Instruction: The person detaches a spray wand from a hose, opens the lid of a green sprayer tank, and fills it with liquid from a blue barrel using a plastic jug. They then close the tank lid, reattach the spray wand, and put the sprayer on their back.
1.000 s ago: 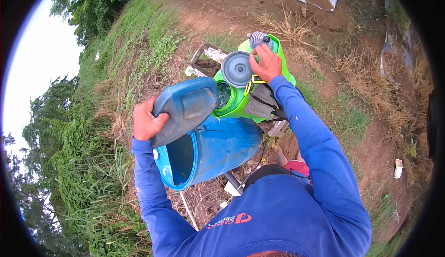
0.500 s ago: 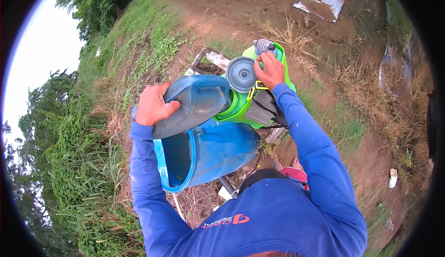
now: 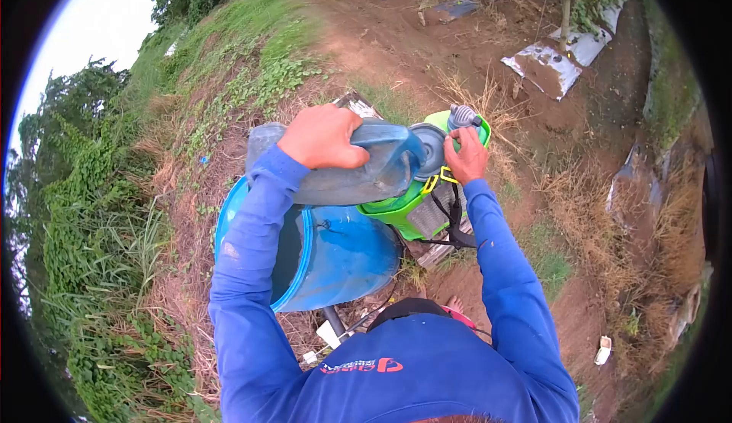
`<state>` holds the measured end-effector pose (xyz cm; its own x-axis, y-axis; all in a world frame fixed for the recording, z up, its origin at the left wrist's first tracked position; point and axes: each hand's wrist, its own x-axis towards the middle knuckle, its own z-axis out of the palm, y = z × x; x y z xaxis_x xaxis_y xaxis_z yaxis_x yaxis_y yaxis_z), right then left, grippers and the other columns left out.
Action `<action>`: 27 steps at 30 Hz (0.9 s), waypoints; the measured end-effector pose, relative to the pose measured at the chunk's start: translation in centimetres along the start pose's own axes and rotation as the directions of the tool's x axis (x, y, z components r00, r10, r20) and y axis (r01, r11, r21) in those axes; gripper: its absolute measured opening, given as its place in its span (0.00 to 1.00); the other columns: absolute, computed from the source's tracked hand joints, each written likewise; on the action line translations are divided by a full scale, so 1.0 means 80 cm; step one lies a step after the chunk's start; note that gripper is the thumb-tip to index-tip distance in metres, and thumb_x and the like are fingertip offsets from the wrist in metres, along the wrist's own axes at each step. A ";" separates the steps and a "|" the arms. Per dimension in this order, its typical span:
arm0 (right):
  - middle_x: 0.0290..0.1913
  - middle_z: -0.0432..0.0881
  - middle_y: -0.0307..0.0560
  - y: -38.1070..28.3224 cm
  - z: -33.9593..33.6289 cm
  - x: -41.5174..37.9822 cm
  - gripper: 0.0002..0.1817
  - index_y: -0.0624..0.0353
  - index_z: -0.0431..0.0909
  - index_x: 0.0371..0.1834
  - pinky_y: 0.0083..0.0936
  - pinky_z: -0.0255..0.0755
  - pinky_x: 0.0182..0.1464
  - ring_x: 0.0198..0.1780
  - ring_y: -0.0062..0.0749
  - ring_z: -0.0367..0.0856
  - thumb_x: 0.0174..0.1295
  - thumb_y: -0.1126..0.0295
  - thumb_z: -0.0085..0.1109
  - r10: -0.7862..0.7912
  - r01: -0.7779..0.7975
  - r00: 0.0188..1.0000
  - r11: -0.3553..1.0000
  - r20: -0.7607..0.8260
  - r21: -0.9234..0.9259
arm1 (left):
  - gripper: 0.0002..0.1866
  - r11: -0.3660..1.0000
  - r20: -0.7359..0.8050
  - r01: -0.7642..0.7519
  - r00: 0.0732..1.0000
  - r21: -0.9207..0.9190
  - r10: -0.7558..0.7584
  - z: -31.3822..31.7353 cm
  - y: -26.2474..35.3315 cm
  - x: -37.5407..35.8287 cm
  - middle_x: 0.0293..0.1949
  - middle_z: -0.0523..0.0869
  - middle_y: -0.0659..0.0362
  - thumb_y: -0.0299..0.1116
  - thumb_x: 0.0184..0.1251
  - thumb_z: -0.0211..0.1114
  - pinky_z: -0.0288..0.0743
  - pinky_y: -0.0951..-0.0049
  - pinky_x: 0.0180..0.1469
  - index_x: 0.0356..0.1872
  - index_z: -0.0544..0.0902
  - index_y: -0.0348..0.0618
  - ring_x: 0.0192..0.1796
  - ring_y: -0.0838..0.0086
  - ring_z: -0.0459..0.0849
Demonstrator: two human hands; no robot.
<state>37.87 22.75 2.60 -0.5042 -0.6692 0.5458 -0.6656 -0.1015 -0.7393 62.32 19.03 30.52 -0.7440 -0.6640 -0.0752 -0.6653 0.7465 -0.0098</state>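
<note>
A blue-grey plastic jug (image 3: pixel 335 185) lies tilted over a green backpack sprayer (image 3: pixel 396 217), its narrow end toward the sprayer's top. My left hand (image 3: pixel 324 137) is wrapped over the jug's upper side, by the handle. The sprayer's round grey lid (image 3: pixel 431 142) is raised on edge beside the jug's end. At the lid's right edge, my right hand (image 3: pixel 467 158) is closed with fingers pinched on it. A yellow buckle (image 3: pixel 439 180) with black straps hangs below that hand. The jug hides the sprayer's opening.
An open blue barrel (image 3: pixel 354 251) lies in front of me, to the left of the sprayer. Dry grass (image 3: pixel 587 202) and brown soil spread to the right, with grey plastic sheeting (image 3: pixel 549 68) farther off. Green plants (image 3: pixel 99 232) cover the left side.
My left hand has shifted up and right along the jug, and the jug now sits more level, closer to the lid. My right hand stays at the lid. The camera view has also shifted.
</note>
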 end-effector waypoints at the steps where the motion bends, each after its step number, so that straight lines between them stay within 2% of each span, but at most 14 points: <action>1: 0.38 0.80 0.47 -0.002 -0.002 0.001 0.08 0.55 0.79 0.36 0.42 0.76 0.41 0.39 0.49 0.83 0.60 0.65 0.66 -0.011 0.011 1.000 1.000 -0.005 -0.004 | 0.20 1.000 0.003 -0.022 1.000 0.011 0.022 0.002 0.004 0.003 0.26 0.84 0.41 0.47 0.42 0.68 0.77 0.48 0.38 0.30 0.85 0.40 0.34 0.43 0.84; 4: 0.39 0.81 0.47 -0.004 -0.003 0.000 0.08 0.56 0.79 0.37 0.38 0.78 0.43 0.40 0.44 0.84 0.60 0.66 0.66 -0.018 0.019 1.000 0.999 0.023 -0.031 | 0.21 0.996 -0.008 -0.089 0.996 0.007 0.089 0.008 0.003 0.002 0.25 0.84 0.43 0.49 0.41 0.68 0.77 0.47 0.36 0.29 0.84 0.41 0.34 0.43 0.85; 8: 0.39 0.81 0.46 -0.007 -0.006 0.003 0.08 0.56 0.79 0.37 0.37 0.78 0.45 0.42 0.42 0.84 0.61 0.66 0.66 -0.006 0.010 0.999 0.997 0.050 -0.080 | 0.21 0.997 -0.090 -0.030 0.996 -0.072 0.023 0.009 -0.034 -0.036 0.27 0.85 0.42 0.47 0.41 0.69 0.77 0.48 0.37 0.31 0.85 0.41 0.34 0.43 0.85; 10: 0.38 0.80 0.46 -0.005 -0.004 0.002 0.07 0.56 0.79 0.37 0.36 0.77 0.45 0.41 0.40 0.83 0.61 0.67 0.65 0.006 -0.002 0.999 0.995 0.039 -0.097 | 0.21 0.974 -0.217 0.017 0.974 -0.224 -0.067 0.025 -0.079 -0.068 0.28 0.85 0.42 0.45 0.41 0.69 0.78 0.52 0.38 0.34 0.86 0.39 0.34 0.46 0.85; 12: 0.37 0.80 0.45 -0.002 -0.004 0.003 0.07 0.56 0.79 0.36 0.36 0.77 0.45 0.40 0.40 0.83 0.61 0.67 0.65 -0.011 0.017 0.998 0.995 0.055 -0.100 | 0.21 0.911 -0.361 0.023 0.914 -0.411 -0.186 0.056 -0.129 -0.109 0.25 0.86 0.44 0.43 0.43 0.69 0.78 0.52 0.37 0.34 0.85 0.35 0.32 0.50 0.87; 14: 0.37 0.80 0.44 0.001 -0.003 0.003 0.06 0.57 0.79 0.35 0.35 0.76 0.44 0.39 0.38 0.82 0.62 0.67 0.64 -0.027 0.031 0.999 0.995 0.040 -0.090 | 0.17 0.783 -0.360 0.048 0.870 -0.620 -0.338 0.091 -0.181 -0.168 0.24 0.86 0.52 0.36 0.45 0.66 0.77 0.63 0.31 0.34 0.85 0.34 0.26 0.66 0.85; 16: 0.37 0.80 0.44 0.005 -0.002 0.003 0.06 0.57 0.79 0.35 0.34 0.76 0.44 0.39 0.37 0.82 0.62 0.67 0.64 -0.032 0.037 0.998 0.994 0.052 -0.099 | 0.13 0.526 -0.243 0.149 0.760 -0.838 -0.602 0.126 -0.211 -0.233 0.23 0.84 0.58 0.32 0.46 0.63 0.71 0.73 0.26 0.32 0.83 0.35 0.23 0.77 0.78; 18: 0.36 0.80 0.43 0.007 -0.002 0.003 0.06 0.57 0.79 0.35 0.33 0.76 0.44 0.39 0.35 0.81 0.61 0.68 0.65 -0.020 0.027 0.998 0.993 0.062 -0.117 | 0.10 0.189 -0.212 -0.103 0.610 -0.977 -0.763 0.170 -0.235 -0.292 0.21 0.82 0.58 0.29 0.46 0.60 0.68 0.76 0.23 0.30 0.81 0.36 0.19 0.77 0.76; 20: 0.36 0.80 0.43 0.012 -0.002 0.004 0.06 0.57 0.79 0.35 0.32 0.76 0.44 0.38 0.35 0.81 0.61 0.69 0.65 -0.018 0.027 0.997 0.993 0.074 -0.115 | 0.07 0.068 -0.172 -0.231 0.467 -0.971 -0.867 0.201 -0.245 -0.340 0.19 0.78 0.56 0.28 0.46 0.59 0.68 0.74 0.22 0.27 0.78 0.36 0.17 0.73 0.75; 25: 0.33 0.77 0.41 0.020 0.000 0.004 0.05 0.58 0.79 0.35 0.28 0.73 0.37 0.32 0.29 0.77 0.62 0.70 0.65 -0.026 0.031 0.998 0.995 0.057 -0.090 | 0.07 -0.045 -0.047 -0.276 0.317 -0.960 -0.947 0.256 -0.266 -0.402 0.18 0.77 0.56 0.31 0.48 0.59 0.70 0.72 0.21 0.25 0.76 0.38 0.17 0.71 0.75; 27: 0.33 0.76 0.40 0.013 -0.004 0.004 0.05 0.59 0.79 0.35 0.26 0.72 0.35 0.32 0.27 0.76 0.64 0.71 0.64 -0.064 0.071 0.994 0.994 0.086 -0.083 | 0.07 -0.182 0.091 -0.305 0.292 -0.935 -0.952 0.276 -0.278 -0.416 0.18 0.77 0.56 0.32 0.49 0.60 0.70 0.71 0.21 0.25 0.76 0.40 0.17 0.70 0.74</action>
<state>36.86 22.63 2.13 -0.4113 -0.7225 0.5557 -0.7430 -0.0874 -0.6636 103.25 25.45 11.26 0.4221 -0.9007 -0.1030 0.2897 0.0264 0.9568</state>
